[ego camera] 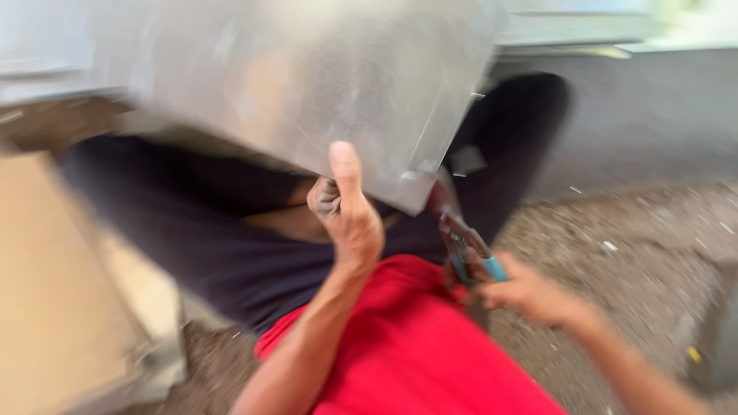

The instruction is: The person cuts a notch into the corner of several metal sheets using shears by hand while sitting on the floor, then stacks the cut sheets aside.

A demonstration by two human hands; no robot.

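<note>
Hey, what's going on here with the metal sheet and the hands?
A person sitting on the ground is working on a sheet of shiny metal. The left hand grips the sheet's lower edge, thumb pressed up against its face. The right hand holds a pair of snips with teal handles, its nose at the sheet's bottom corner. The sheet rests tilted over the person's dark trousers. The picture is blurred, so whether the blades are biting the metal cannot be told.

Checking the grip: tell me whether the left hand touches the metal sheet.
Touching. The head view shows the left hand gripping the metal sheet at its lower edge, thumb pressed flat against its face.
</note>
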